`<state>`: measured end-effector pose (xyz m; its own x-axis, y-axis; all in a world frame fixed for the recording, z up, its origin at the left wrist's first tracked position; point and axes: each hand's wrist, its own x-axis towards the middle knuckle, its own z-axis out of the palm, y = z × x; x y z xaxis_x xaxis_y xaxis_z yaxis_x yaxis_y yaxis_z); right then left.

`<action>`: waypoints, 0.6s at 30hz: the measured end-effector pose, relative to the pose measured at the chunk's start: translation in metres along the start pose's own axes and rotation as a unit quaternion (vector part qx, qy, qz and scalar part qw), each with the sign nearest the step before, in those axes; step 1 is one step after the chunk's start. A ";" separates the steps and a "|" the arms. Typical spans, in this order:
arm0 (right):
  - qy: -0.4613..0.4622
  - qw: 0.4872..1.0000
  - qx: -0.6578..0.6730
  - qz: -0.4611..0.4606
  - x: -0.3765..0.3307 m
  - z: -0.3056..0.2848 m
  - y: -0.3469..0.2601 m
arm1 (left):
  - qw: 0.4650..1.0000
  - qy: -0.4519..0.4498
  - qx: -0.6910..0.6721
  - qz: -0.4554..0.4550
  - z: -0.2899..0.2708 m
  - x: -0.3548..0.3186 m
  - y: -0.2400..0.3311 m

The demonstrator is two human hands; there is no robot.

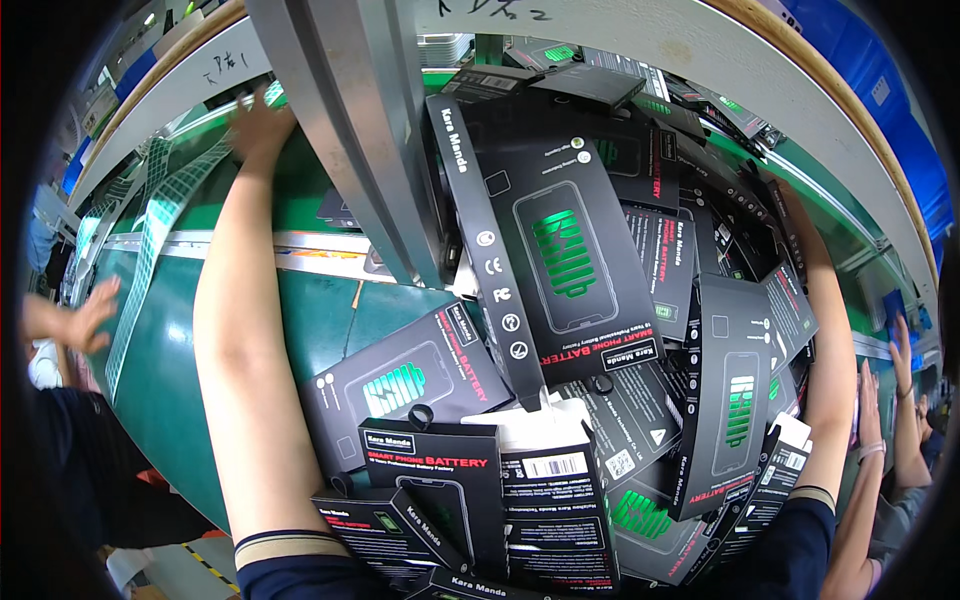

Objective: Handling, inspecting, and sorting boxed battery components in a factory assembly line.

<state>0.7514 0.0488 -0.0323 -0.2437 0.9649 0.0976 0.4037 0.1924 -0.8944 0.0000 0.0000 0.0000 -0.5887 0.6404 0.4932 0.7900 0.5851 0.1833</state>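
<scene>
My left arm stretches forward on the left. My left hand (260,125), slightly blurred, is by the far rail under the white shelf, with its fingers apart and nothing visible in it. Beside it hang long label strips (160,215) with a green grid. A large heap of black phone battery boxes (590,235) with green battery pictures lies between my arms. My right arm reaches round the heap's right side. My right hand (790,200) is at the heap's far right edge, its fingers hidden by boxes. Some boxes, such as a tilted one (735,400), lean against my right forearm.
A metal post (360,120) rises between my left hand and the heap. The white shelf edge (640,30) crosses above. A green work surface (165,380) lies to the left. Other people's hands show at the left (90,318) and right (870,410).
</scene>
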 end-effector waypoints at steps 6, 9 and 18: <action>0.016 0.998 -0.047 -0.029 -0.008 0.002 -0.006 | 0.990 -0.125 -0.031 0.056 0.071 0.060 -0.089; 0.021 0.997 -0.071 -0.027 -0.010 0.000 0.001 | 0.979 -0.174 0.025 0.104 0.046 0.024 -0.031; -0.045 0.998 0.035 0.006 0.003 -0.020 0.015 | 0.951 -0.089 -0.218 0.201 0.050 0.024 -0.035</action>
<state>0.7743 0.0580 -0.0370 -0.3180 0.9467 0.0502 0.3453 0.1650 -0.9239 -0.0505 0.0192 -0.0372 -0.2122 0.8657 0.4534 0.9303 0.0369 0.3649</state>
